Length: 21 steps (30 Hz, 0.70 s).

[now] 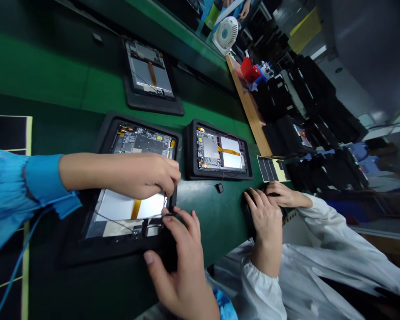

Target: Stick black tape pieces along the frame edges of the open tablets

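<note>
An opened tablet (120, 206) lies in a black foam tray (103, 129) in front of me, showing its circuit board, pale battery and an orange ribbon cable (136, 209). My left hand (146, 175) reaches across it from the left, fingertips pinched over the battery's right end; what they hold is hidden. At the tablet's lower right edge is my right hand (186, 258), its thumb spread away and its fingertips by the rim. A thin black wire (115, 221) runs over the battery's lower part.
A second opened tablet (231, 151) sits in a tray to the right, a small black part (219, 188) beside it on a red wire. Another tablet (150, 71) lies farther back. A co-worker's hands (265, 213) rest on a dark object at right. A fan (226, 33) stands behind.
</note>
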### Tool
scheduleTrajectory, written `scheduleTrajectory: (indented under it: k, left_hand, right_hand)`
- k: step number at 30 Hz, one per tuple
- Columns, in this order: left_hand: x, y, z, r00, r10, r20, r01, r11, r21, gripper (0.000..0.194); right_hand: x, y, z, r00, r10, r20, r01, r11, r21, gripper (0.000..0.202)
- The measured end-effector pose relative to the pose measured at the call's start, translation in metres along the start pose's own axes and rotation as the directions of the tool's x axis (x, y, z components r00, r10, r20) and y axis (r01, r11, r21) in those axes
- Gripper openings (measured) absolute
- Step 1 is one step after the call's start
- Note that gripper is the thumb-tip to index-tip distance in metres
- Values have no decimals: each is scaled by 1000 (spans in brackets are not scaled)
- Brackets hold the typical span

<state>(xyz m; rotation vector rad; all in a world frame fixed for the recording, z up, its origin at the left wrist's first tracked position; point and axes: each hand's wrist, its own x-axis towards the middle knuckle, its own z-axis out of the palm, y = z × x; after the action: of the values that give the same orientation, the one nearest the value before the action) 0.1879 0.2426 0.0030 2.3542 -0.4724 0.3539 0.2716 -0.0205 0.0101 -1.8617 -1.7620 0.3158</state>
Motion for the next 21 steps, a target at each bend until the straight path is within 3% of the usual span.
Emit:
scheduleTrajectory:
  k: [3,9,16,21]
  left_hand:
    - [-1,2,-2,1000,-21,14,21,1000,5,37]
    - [2,15,0,1000,31,6,-31,975,222,24]
    - [2,19,11,995,-27,93,26,1000,8,28]
    - [6,7,6,989,-43,144,20,987,158,31]
  right_hand:
    - [1,0,-1,1000,0,-2,0,1000,8,55]
    - [1,-1,-1,1000,3,-1,-3,1000,4,54]
    - [0,0,-2,1000,-3,1,3,1000,6,55]
    - [-1,0,-1,999,11,31,-12,999,37,58]
